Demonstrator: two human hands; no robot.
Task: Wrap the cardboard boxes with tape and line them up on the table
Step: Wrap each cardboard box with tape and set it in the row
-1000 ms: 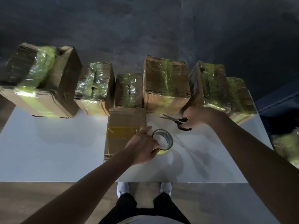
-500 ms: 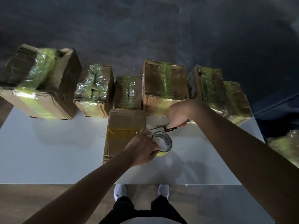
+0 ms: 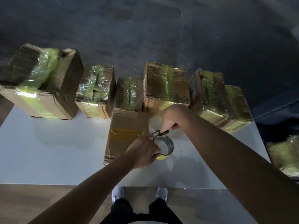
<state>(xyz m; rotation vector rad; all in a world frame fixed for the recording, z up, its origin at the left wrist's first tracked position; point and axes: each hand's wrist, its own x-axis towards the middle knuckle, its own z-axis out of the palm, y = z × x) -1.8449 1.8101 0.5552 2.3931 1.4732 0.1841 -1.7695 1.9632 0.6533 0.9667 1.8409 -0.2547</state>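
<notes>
1. Boxes: we note one front box [image 3: 127, 123] lying flat on the table [image 3: 48, 151]. It is plain brown, with one yellow tape band [image 3: 126, 133] across its top.
2. Behind the front box we count six taped boxes [image 3: 165, 88] in a row along the table's far edge, each wound in glossy yellow-green tape. The third from the left touches the front box's far side. The largest stands at the left end, well apart from the front box.
3. Just right of the front box we find the roll [image 3: 168, 141], its open core facing up towards us. We cannot tell whether it rests on the table.
4. The left hand [image 3: 144, 152] grips the roll from the near side, fingers curled round its rim.
5. The right hand [image 3: 168, 117], behind and to the right of the front box, is closed round the handles of the scissors [image 3: 160, 133]. We cannot tell which fingers pass through the loops.
6. The scissors point towards the front box, over the gap between it and the roll. We cannot tell how far the blades are parted.
7. Well right of the front box, past the table's edge, we see one more wrapped box [image 3: 284, 152], blurred.
8. On the near side of the front box, below the table's edge, two white shoes [image 3: 118, 193] stand on a wooden floor [image 3: 32, 204].
</notes>
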